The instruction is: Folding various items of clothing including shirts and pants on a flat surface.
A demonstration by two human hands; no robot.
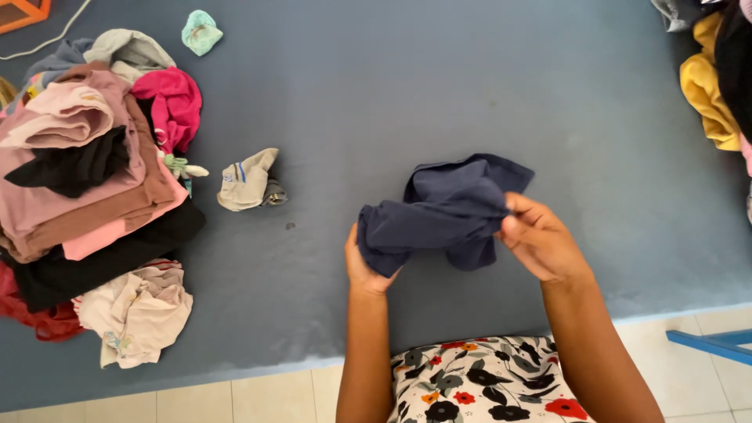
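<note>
Item: crumpled navy-blue cotton garment [442,213], held in both hands above the grey-blue padded bench [376,94].

Left hand [365,268] grips the lower-left end, fingers closed under the cloth; right hand [539,239] pinches the upper-right edge, fingers pressed together, seemingly to draw it taut; long axis runs lower-left to upper-right; beyond, small beige folded cloth [247,180]; far left, heaped pile of mixed pink, brown and black clothes [86,172].

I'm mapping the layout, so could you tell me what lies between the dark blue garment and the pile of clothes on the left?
In the head view, a small grey-and-cream garment lies on the blue surface between the dark blue garment and the pile.
</note>
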